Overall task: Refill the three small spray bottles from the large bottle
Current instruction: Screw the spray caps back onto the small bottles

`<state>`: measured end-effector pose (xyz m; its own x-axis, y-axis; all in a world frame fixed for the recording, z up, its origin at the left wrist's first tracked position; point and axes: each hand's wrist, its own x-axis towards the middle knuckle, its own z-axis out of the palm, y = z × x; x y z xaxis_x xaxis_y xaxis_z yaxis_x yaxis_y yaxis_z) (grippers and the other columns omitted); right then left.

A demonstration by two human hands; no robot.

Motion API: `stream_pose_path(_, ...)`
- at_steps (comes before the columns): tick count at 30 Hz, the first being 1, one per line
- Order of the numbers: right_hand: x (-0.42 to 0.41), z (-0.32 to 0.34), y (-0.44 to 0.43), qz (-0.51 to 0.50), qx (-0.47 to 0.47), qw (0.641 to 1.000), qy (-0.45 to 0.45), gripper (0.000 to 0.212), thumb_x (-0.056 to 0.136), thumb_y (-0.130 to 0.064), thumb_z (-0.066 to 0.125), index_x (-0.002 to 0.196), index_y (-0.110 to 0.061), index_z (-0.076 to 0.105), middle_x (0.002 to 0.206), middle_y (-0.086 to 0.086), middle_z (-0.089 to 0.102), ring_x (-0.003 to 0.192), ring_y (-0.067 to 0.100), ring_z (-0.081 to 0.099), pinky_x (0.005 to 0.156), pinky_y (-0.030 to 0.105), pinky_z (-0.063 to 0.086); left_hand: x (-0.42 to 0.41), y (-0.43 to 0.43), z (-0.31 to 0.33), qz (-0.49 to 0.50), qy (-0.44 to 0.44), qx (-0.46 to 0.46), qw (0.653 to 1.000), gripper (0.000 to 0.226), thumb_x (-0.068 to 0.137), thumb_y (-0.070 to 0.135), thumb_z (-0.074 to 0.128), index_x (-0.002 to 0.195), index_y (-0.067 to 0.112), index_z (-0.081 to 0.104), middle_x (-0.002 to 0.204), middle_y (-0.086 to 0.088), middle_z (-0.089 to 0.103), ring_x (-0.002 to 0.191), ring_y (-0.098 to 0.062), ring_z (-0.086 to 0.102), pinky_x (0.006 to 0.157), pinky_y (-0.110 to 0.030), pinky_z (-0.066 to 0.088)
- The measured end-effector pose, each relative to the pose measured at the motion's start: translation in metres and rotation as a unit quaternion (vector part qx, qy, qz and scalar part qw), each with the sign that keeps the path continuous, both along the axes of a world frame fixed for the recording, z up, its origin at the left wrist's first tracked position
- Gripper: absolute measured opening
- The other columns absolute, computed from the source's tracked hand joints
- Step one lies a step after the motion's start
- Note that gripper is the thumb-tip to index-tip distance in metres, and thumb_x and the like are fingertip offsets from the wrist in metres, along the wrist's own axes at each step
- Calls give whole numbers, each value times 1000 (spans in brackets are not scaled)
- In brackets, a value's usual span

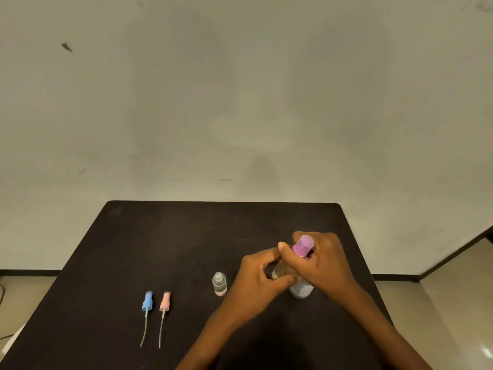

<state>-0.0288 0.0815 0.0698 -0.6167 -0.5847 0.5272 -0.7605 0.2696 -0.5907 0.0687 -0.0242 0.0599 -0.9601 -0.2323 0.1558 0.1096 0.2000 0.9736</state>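
Note:
My right hand (324,263) grips a purple spray top (303,245) that pokes up between its fingers. My left hand (260,279) curls around a clear, yellowish bottle part (278,273) just below that top. A clear bottle base (301,291) shows on the table under my right hand; I cannot tell if it is the same bottle. One small clear bottle (219,284) stands uncapped to the left of my hands. A blue spray head (147,303) and a pink spray head (165,303) lie side by side further left, their dip tubes pointing toward me.
Everything sits on a black table (160,236) against a plain pale wall. The table's far edge lies well behind my hands and its right edge runs close past my right forearm.

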Motion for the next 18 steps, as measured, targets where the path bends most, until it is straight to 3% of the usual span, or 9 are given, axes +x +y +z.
stream_pose_path(2, 3, -3, -2, -31, -7, 999, 13, 42, 76, -45, 51, 49, -13, 48, 40, -8, 42, 48, 20, 49, 40, 31, 43, 1, 1, -2, 7, 2, 2, 1000, 30, 72, 33, 65, 101, 27, 66, 96, 1, 70, 91, -15, 66, 78, -30, 56)
stream_pose_path(5, 6, -7, -3, -54, -16, 998, 33, 38, 76, -43, 51, 49, -15, 50, 44, -14, 40, 37, 11, 43, 39, 26, 42, 0, 3, -5, 10, 3, 3, 1000, 28, 73, 33, 64, 100, 24, 67, 90, -2, 70, 86, -19, 66, 73, -29, 55)
stream_pose_path(8, 9, -10, -4, -67, -24, 997, 20, 30, 76, -44, 49, 53, -25, 46, 46, -15, 40, 35, 7, 39, 41, 17, 39, 0, 3, -9, 13, 13, 2, 1000, 22, 76, 27, 66, 98, 29, 66, 88, 2, 70, 80, -12, 66, 69, -18, 51)
stream_pose_path(13, 11, -15, -3, -79, -22, 996, 19, 29, 76, -44, 48, 54, -26, 43, 45, -15, 40, 35, 5, 38, 41, 18, 40, -1, 4, -15, 8, 14, -5, 1000, 19, 83, 12, 67, 100, 20, 66, 83, 8, 69, 77, -3, 64, 68, -14, 47)
stream_pose_path(16, 12, -17, -4, -90, -9, 996, 14, 29, 77, -44, 50, 54, -30, 39, 44, -16, 36, 34, 2, 35, 45, 11, 33, -1, 5, -19, 15, 19, -5, 1000, 18, 82, 20, 67, 97, 30, 64, 84, 9, 68, 77, -3, 64, 68, -15, 48)
stream_pose_path(18, 10, -13, -4, -94, 34, 993, -59, 36, 81, -42, 58, 52, -32, 38, 44, -17, 38, 41, 4, 42, 49, 18, 35, -2, 3, -20, 13, 7, -1, 1000, 23, 80, 26, 66, 99, 37, 60, 92, 8, 68, 83, -5, 65, 71, -16, 50)
